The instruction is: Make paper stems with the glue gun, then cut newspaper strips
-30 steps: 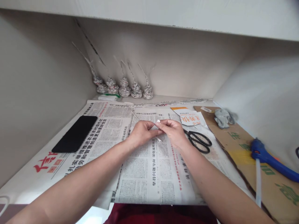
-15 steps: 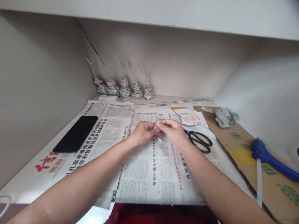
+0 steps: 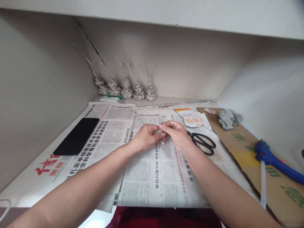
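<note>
Over the newspaper (image 3: 142, 177), my left hand (image 3: 147, 136) and my right hand (image 3: 175, 133) meet, fingertips touching. Both are closed in a pinch on thin rolled paper strips (image 3: 137, 116). One strip slants from the back left down to my left hand, and small white ends peek out above and below the fingers. Most of what lies between the fingertips is hidden. Black-handled scissors (image 3: 204, 143) lie just right of my right hand, their blades partly covered by it.
Several woven paper gourds (image 3: 127, 90) stand along the back wall. Long paper sticks (image 3: 180, 104) lie before them. A black phone-like slab (image 3: 76, 136) is at left. On the right, cardboard (image 3: 239, 148) bears a grey cloth (image 3: 226, 119) and a blue glue gun (image 3: 268, 156). A shelf hangs overhead.
The fingers of both hands have shifted slightly around the paper strips. Less of the white ends shows above and below the fingertips now.
</note>
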Demonstrator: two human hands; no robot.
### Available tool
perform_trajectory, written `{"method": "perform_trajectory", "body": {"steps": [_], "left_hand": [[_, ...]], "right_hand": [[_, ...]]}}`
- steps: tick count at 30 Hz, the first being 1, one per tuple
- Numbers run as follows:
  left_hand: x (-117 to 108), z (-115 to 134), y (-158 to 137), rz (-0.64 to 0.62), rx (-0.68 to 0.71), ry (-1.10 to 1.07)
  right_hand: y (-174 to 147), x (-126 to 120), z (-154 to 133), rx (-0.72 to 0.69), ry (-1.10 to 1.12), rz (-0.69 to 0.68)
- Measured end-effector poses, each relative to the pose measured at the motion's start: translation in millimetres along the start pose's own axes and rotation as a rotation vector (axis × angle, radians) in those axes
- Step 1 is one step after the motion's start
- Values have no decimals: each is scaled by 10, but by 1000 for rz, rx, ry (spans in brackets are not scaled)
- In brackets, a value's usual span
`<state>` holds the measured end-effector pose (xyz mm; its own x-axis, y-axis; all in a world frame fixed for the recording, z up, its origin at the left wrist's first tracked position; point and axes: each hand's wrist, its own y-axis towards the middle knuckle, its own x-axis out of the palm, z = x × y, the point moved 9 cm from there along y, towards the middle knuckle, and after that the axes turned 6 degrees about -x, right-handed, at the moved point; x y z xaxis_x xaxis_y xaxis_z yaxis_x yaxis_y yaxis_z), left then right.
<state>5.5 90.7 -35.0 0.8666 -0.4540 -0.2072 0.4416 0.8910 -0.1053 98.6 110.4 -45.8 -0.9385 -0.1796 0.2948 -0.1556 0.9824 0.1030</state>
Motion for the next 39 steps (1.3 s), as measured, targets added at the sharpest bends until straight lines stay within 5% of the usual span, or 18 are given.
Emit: {"method": "perform_trajectory", "body": {"steps": [13, 25, 32, 39], "left_hand": [[68, -75, -12, -40, -132, -215], [-45, -88, 3, 77, -96, -48], [-119, 75, -51, 172, 2, 281], [-117, 8, -58, 170, -73, 177]], "right_hand": [[-33, 66, -90, -4, -16, -53], [-5, -54, -89, -1, -41, 60], [8, -66, -74, 6, -11, 50], [-4, -66, -110, -12, -12, 62]]}}
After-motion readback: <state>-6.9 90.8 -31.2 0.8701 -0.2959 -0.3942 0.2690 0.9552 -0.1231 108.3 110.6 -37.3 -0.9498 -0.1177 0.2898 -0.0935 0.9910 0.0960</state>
